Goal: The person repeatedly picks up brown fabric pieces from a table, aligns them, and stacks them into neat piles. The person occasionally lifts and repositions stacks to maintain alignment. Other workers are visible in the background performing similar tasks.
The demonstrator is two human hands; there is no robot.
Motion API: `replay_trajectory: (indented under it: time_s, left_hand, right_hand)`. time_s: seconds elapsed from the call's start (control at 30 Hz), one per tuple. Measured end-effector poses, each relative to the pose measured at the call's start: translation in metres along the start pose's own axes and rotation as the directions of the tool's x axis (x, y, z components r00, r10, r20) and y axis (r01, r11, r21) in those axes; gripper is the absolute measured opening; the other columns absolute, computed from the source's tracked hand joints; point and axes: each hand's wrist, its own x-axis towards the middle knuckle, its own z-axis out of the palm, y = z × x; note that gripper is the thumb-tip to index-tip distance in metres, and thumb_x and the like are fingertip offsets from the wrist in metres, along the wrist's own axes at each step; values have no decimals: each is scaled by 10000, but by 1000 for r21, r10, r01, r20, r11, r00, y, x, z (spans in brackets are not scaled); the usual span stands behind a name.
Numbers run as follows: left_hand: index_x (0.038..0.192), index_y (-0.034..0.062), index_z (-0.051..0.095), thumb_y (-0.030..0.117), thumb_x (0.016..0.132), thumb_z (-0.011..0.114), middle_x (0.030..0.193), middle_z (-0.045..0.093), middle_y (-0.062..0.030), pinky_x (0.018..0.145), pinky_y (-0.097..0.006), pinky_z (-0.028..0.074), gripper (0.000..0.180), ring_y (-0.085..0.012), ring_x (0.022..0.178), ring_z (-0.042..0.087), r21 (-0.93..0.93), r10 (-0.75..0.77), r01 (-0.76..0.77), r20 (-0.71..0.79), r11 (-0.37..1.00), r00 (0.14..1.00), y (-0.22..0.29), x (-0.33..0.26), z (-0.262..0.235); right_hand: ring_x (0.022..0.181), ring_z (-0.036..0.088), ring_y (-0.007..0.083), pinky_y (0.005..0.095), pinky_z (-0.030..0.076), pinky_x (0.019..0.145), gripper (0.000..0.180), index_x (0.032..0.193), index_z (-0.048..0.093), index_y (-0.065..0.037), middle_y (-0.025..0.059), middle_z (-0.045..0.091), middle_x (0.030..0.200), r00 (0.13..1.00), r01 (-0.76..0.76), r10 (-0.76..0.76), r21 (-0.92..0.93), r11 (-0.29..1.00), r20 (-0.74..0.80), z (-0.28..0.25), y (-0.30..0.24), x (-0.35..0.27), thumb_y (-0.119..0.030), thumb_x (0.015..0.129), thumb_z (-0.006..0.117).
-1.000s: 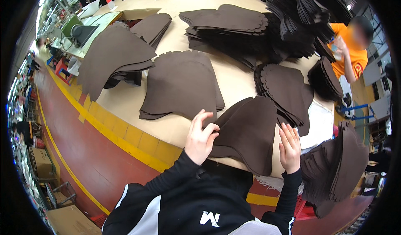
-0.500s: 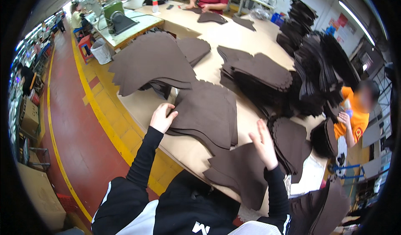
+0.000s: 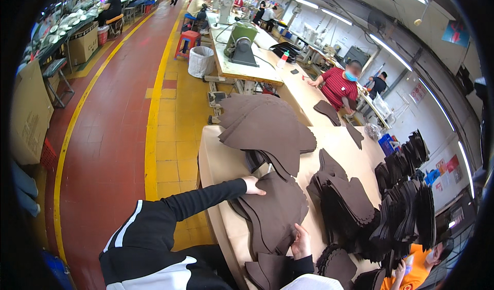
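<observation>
A stack of dark brown cut sheets (image 3: 272, 202) with curved outlines lies on the paper-covered table in front of me. My left hand (image 3: 253, 185) touches its left edge, the thumb stretched out over the top sheet. At the near right edge of this stack is my right hand (image 3: 301, 242), fingers extended and thumb apart. Beyond my left hand, a larger fanned pile of brown sheets (image 3: 262, 128) lies close to the stack. More brown sheets (image 3: 270, 270) lie at the near end, partly hidden by my right sleeve.
Thick piles of brown pieces (image 3: 345, 197) stand along the right side. A green machine (image 3: 242, 40) sits on a table (image 3: 267, 72) ahead. One co-worker in red (image 3: 339, 86) is across the table; another in orange (image 3: 418, 264) is at right. A red walkway (image 3: 113, 120) runs left.
My view has swung to the right-hand tilt, showing more of the walkway and room. Both hands have come in to the stack's edges; the right hand has moved closer to it.
</observation>
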Motion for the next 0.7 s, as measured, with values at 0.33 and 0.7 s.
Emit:
replay_trajectory:
  time_s: [0.33,0.7]
  left_hand:
    - [1425,-133,424,764,728,686,1415,508,-314,1106,-378,409,1166,-374,1327,511,-84,39,-24,178,996,983,7,24,-14]
    - [1462,-18,404,547,790,786,1435,511,-215,1091,-378,403,957,-295,1310,499,-422,376,-312,76,851,923,98,-9,-10]
  right_hand:
    - [1027,669,259,406,526,956,385,1184,628,21,121,703,1118,997,-75,74,-51,996,-29,34,-14,-35,-116,848,757]
    - [1097,629,244,363,476,995,419,1244,605,-25,89,670,1192,862,489,-470,72,869,-188,29,-28,-82,11,831,661]
